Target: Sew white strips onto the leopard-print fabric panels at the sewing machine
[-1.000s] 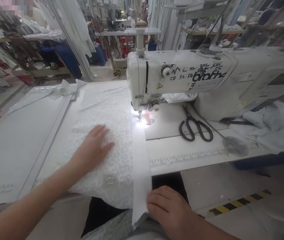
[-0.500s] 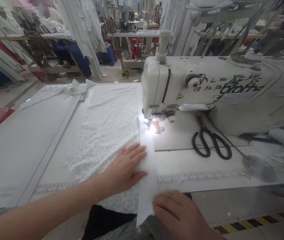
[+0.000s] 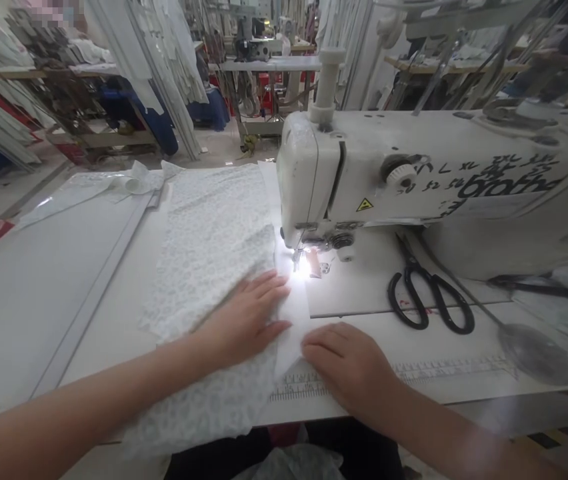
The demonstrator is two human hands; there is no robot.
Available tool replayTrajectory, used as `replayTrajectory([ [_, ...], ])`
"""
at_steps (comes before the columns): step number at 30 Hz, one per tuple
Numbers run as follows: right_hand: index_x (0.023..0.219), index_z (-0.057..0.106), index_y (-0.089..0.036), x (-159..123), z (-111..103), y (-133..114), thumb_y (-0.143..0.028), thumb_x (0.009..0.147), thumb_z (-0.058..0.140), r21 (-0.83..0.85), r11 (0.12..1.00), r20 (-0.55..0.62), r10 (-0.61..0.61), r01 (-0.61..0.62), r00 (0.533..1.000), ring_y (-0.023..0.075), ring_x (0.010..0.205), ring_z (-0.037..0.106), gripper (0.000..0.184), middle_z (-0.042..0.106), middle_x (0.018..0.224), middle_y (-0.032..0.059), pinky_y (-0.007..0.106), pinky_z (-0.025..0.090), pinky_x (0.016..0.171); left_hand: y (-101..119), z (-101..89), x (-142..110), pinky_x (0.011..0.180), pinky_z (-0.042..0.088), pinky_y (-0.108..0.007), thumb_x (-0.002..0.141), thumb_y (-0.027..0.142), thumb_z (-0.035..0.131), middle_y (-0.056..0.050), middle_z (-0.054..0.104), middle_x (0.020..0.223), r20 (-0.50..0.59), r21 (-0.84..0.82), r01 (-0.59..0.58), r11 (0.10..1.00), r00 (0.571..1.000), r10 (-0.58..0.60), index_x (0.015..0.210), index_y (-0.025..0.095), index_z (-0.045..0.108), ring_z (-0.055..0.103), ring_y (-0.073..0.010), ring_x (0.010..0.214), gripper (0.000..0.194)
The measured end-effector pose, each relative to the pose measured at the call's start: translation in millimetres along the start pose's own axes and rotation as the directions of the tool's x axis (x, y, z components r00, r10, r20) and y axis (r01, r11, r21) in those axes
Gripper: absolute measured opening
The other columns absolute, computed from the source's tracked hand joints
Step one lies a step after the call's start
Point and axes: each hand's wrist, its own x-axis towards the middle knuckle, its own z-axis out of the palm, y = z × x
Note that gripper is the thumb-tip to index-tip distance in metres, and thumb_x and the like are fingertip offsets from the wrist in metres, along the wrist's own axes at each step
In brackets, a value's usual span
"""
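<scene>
My left hand [image 3: 249,313] lies flat with its fingers stretched out on a pale, grey-patterned fabric [image 3: 204,233], close to a plain white strip [image 3: 291,313] along its right edge. The strip runs under the lit needle area [image 3: 300,263] of a white sewing machine [image 3: 389,180]. At the strip's near end, my right hand [image 3: 347,363] is closed, fingers together, with its fingertips on the strip's right edge. The fabric's near part hangs over the table's front edge.
Black-handled scissors [image 3: 431,293] lie on the table right of the needle. A measuring tape [image 3: 457,367] runs along the front edge, with a thin-handled round grey object [image 3: 537,353] near its right end. A flat white board [image 3: 79,260] covers the left side.
My right hand has moved forward, away from me, with the strip's near end, which has gone further toward the needle. My left hand stays flat, slightly further forward. The view has shifted a little.
</scene>
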Motion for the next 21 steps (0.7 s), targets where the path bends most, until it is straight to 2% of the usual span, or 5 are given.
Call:
replayTrajectory([
  [4,0.076,0.063,-0.013,12.7,3.0,16.3,-0.002,0.083,0.043,-0.050,0.998,0.002,-0.023,0.023,1.000,0.0171,0.071,0.056,0.023,0.067,0.078,0.0063,0.029,0.046,0.064,-17.1,-8.6,17.4,0.108,0.030,-0.044,0.085,0.041,0.050,-0.007,0.040,0.140,-0.010,0.011,-0.054,0.998,0.998,0.054,0.127,0.019,0.042,0.025,-0.0244,0.134,0.048],
  [8,0.073,0.064,-0.012,26.1,7.7,30.9,-0.003,0.083,0.044,-0.076,0.997,0.008,-0.023,0.024,1.000,0.0168,0.069,0.057,0.024,0.067,0.076,0.0059,0.028,0.044,0.062,-34.9,-15.2,33.8,0.110,0.026,-0.044,0.084,0.043,0.051,-0.008,0.040,0.139,-0.015,0.036,-0.110,0.993,0.994,0.110,0.128,0.019,0.040,0.024,-0.0254,0.135,0.051],
  [13,0.069,0.064,-0.013,40.2,13.2,49.9,-0.005,0.085,0.043,-0.139,0.989,-0.050,-0.051,0.044,0.997,0.0161,0.066,0.057,0.028,0.068,0.073,0.0049,0.027,0.043,0.060,-52.8,-26.4,57.6,0.105,0.033,-0.046,0.083,0.043,0.052,-0.010,0.050,0.127,-0.035,0.079,-0.095,0.992,0.995,0.098,0.121,0.017,0.045,0.039,-0.0282,0.124,0.047],
  [17,0.073,0.066,-0.014,45.9,16.0,61.0,-0.009,0.087,0.043,-0.131,0.991,-0.068,-0.023,0.014,0.997,0.0164,0.069,0.059,0.027,0.070,0.078,0.0037,0.028,0.044,0.062,-47.9,-29.6,63.8,0.093,0.044,-0.045,0.081,0.043,0.056,-0.010,0.056,0.113,-0.071,0.096,-0.056,0.994,0.996,0.063,0.111,0.017,0.051,0.052,-0.0274,0.107,0.040],
  [21,0.085,0.066,-0.015,46.8,16.2,66.4,-0.011,0.089,0.043,-0.087,0.996,0.004,-0.009,0.010,1.000,0.0180,0.076,0.061,0.023,0.070,0.087,0.0045,0.030,0.046,0.065,-25.8,-18.5,43.8,0.092,0.047,-0.038,0.090,0.028,0.043,-0.007,0.056,0.115,-0.076,-0.041,-0.101,0.994,0.992,0.097,0.110,0.019,0.054,0.051,-0.0208,0.109,0.024],
])
